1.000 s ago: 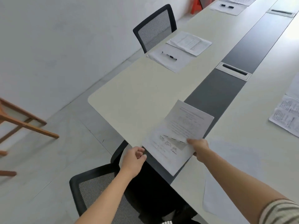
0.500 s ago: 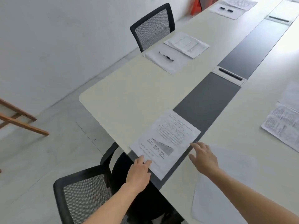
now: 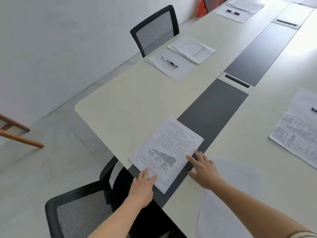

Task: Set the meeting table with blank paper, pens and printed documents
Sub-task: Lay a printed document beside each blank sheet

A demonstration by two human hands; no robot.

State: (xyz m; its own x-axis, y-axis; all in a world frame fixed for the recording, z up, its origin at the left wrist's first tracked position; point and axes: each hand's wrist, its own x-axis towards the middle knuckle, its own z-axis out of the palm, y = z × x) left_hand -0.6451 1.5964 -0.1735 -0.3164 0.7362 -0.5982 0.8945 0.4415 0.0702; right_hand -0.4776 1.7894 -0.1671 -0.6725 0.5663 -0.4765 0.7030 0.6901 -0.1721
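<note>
1. The long cream tabletop (image 3: 130, 107) runs away from both my hands, with a grey centre strip (image 3: 214, 107) passing between them.
2. A black mesh chair (image 3: 77, 210) stands below my left forearm, at the tabletop's end. A second mesh chair (image 3: 154, 30) stands far ahead of my left hand, at the long side.
3. A blank sheet (image 3: 240, 182) lies flat just right of my right hand, partly under that forearm.
4. The printed document (image 3: 168, 148) lies flat between my hands at the near end of the tabletop, half on the cream surface, half on the grey strip.
5. Well ahead of my left hand, by the second chair, a far blank sheet (image 3: 169, 73) and a far printed document (image 3: 192, 48) lie side by side.
6. Another printed page (image 3: 296, 140) lies well to the right of my right hand.
7. My right hand (image 3: 204, 170) is flat with fingers spread; a fingertip touches the document's right edge.
8. My left hand (image 3: 143, 188) has straight fingers whose tips rest on the document's near edge.
9. A black pen (image 3: 169, 62) lies on the far blank sheet.
</note>
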